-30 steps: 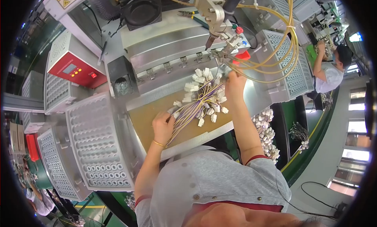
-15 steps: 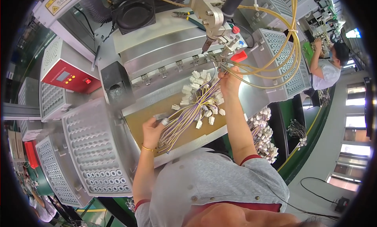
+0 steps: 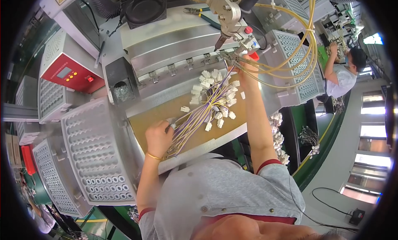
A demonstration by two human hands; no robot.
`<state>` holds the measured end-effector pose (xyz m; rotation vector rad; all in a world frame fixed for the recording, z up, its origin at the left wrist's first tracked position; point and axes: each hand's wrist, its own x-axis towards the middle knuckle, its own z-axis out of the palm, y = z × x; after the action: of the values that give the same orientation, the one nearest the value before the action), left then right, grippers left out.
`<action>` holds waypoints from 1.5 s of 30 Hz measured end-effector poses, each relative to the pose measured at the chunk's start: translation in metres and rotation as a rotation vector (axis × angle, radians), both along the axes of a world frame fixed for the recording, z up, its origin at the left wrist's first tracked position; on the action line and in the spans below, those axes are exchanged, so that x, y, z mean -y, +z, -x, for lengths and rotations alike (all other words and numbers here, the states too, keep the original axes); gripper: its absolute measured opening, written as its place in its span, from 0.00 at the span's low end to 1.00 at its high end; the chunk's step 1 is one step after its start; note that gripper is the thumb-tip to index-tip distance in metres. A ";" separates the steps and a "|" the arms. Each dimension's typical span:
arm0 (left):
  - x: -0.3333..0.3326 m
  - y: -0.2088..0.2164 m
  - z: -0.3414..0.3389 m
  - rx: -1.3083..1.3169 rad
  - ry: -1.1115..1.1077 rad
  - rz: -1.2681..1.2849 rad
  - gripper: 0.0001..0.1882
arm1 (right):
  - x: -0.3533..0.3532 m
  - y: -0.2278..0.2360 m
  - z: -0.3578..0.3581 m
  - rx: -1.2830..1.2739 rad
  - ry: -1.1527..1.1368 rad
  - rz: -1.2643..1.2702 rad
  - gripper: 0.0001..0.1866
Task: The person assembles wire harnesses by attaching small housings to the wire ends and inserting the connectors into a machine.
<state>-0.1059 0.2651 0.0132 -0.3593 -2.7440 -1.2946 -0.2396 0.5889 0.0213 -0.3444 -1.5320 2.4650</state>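
Observation:
A bundle of thin yellow, white and purple wires (image 3: 188,130) with several white plastic connectors (image 3: 207,80) lies on a brown mat (image 3: 153,115). My left hand (image 3: 159,137) is by the near end of the bundle, its fingers curled together. Something small and whitish shows at its fingertips, too small to name. My right hand (image 3: 247,74) is raised to the metal clamp parts (image 3: 229,57) below a dark pointed tip (image 3: 220,43). Its fingers pinch wires that rise from the bundle; thin hoses partly hide them.
Yellow hoses (image 3: 304,70) loop at the right. Cutting pliers (image 3: 198,12) lie behind the metal housing (image 3: 166,51). A black box (image 3: 120,76), a red-fronted control unit (image 3: 74,76) and grey trays with round holes (image 3: 99,148) stand left. Another person (image 3: 344,72) works at far right.
My right hand has moved up, closer to the clamp parts. The left hand has turned, and its fingers are curled more tightly. The whole view has shifted slightly.

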 end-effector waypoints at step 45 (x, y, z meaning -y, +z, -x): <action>0.092 0.054 -0.063 0.260 0.537 -0.868 0.18 | 0.204 0.056 -0.103 -0.229 0.859 -0.630 0.03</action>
<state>-0.0431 0.1735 0.0672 0.5929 -1.8982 -2.2132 -0.1367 0.3851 0.0770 0.8289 -2.5647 2.1648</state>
